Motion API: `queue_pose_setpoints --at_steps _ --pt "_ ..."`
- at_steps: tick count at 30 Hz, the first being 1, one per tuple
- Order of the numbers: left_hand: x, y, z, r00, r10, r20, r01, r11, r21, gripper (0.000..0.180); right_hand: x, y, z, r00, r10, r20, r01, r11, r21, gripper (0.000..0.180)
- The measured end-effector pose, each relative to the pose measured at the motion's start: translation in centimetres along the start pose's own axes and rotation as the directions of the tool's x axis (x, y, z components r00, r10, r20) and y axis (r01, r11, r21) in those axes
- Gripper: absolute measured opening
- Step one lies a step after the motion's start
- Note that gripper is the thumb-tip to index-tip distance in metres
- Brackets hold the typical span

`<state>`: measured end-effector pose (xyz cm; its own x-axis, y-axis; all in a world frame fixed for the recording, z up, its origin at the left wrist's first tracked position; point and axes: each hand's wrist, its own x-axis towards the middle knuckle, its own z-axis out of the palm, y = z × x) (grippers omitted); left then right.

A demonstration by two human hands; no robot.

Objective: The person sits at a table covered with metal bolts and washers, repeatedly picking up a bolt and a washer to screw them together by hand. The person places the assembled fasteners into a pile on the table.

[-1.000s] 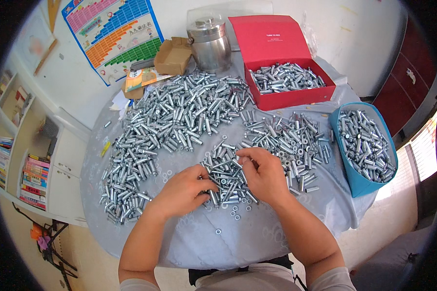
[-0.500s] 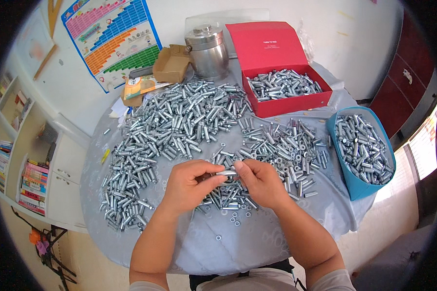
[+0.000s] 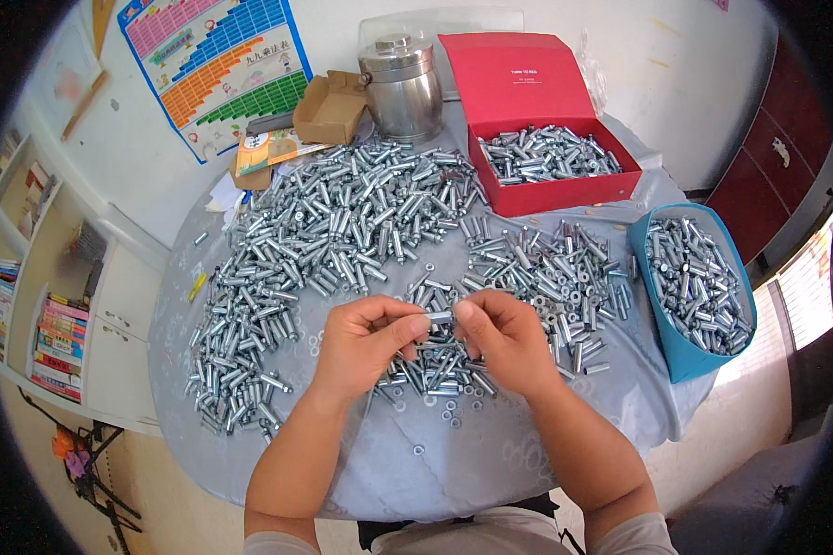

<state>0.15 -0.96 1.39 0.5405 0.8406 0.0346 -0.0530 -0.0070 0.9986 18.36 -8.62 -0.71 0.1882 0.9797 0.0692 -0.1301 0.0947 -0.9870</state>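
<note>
Between my two hands, over the near middle of the table, is one silvery expansion bolt [image 3: 439, 317] held level. My left hand [image 3: 368, 340] pinches its left end with thumb and fingers. At the other end, the thumb and fingertips of my right hand [image 3: 502, 338] close on it. Below and behind the hands lies a heap of loose bolts, sleeves and washers [image 3: 537, 277]. Several hex nuts [image 3: 451, 413] are scattered on the cloth nearer to me. A larger pile of expansion bolts [image 3: 342, 217] curves around the left and far side.
A red box [image 3: 565, 194] full of bolts stands open at the back right. The blue fabric bin [image 3: 680, 342] at the right edge is full too. Behind the pile are a steel pot [image 3: 403, 97] and a cardboard box [image 3: 331, 106]. A grey cloth [image 3: 389, 481] covers the table.
Both hands stay over the same spot with the bolt between them. Their fingers have shifted on it, and more of its middle now shows. The whole view has tilted slightly.
</note>
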Motion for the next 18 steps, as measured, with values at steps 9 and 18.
queue_pose_setpoints --at_steps 9,18 --pt "0.1 -0.3 -0.1 0.998 -0.048 -0.037 0.046 0.998 -0.045 0.013 0.8 1.1 -1.1 0.994 0.089 0.063 -0.079 0.985 -0.156 0.027" --pt "0.1 -0.5 0.0 0.997 -0.077 -0.030 0.074 0.993 -0.093 0.014 0.5 0.6 -0.4 1.000 -0.014 0.004 0.014 1.000 0.013 0.023"
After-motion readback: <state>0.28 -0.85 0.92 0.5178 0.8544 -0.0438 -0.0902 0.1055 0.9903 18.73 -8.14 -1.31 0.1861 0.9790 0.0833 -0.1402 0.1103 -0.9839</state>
